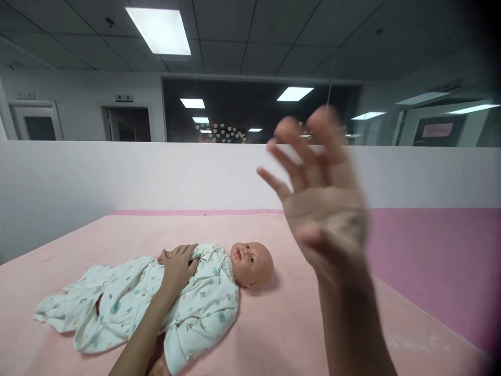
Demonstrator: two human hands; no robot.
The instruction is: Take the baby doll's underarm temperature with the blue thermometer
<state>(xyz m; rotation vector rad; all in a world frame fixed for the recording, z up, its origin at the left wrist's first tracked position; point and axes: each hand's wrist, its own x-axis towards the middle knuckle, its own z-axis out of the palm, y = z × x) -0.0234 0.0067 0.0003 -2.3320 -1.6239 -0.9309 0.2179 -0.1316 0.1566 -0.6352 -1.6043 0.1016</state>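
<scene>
A baby doll (253, 265) lies on its back on a pink padded surface (297, 324), its bald head toward the right. It wears a pale printed baby outfit (207, 308) with long sleeves and legs. My left hand (180, 265) rests on the doll's torso, fingers laid over the front of the clothing near the doll's small hand (165, 256). Raised in the air to the right of the doll, my right hand (323, 193) shows its palm with the fingers spread and slightly bent, a little blurred. Nothing is in it.
A low white partition (195, 175) stands behind the padded surface, and a pink panel (434, 261) runs along the right. Beyond are a dark window (250, 109) with heart-shaped stickers, a doorway (129, 124) and ceiling lights (160, 30).
</scene>
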